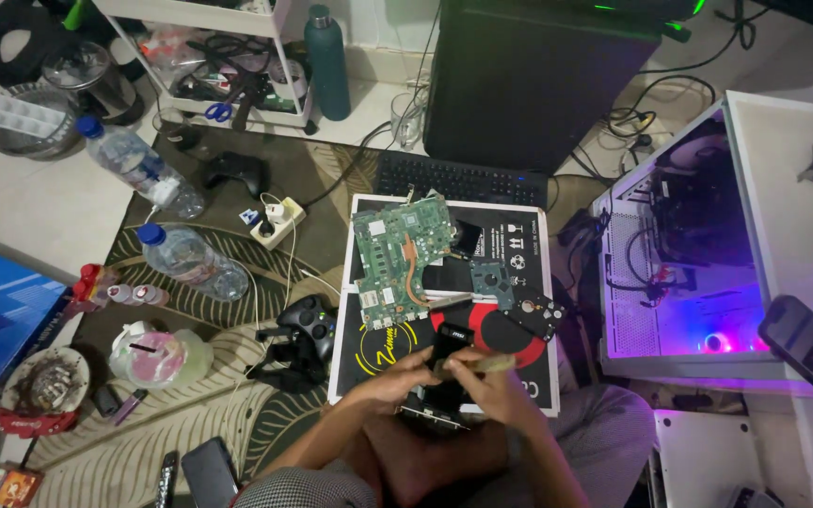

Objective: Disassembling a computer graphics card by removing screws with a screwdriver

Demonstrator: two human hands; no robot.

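The person sits on the floor with both hands together over the near edge of a flat black box (pixel 519 246) that serves as a work surface. The left hand (pixel 395 378) grips the left side of a small black component (pixel 448 346), fingers curled round it. The right hand (pixel 489 384) holds the same black part from the right and also pinches a thin tan strip (pixel 484 363) lying across it; what the strip is cannot be told. On the box, just beyond the hands, lies a green laptop motherboard (pixel 397 256) with a copper heat pipe, and to its right a small green circuit board (pixel 491 279) and a black round-cornered part (pixel 538 314). A black game controller (pixel 308 322) sits on the rug just left of the box. Far right stands an open white computer case (pixel 679 245), lit purple inside
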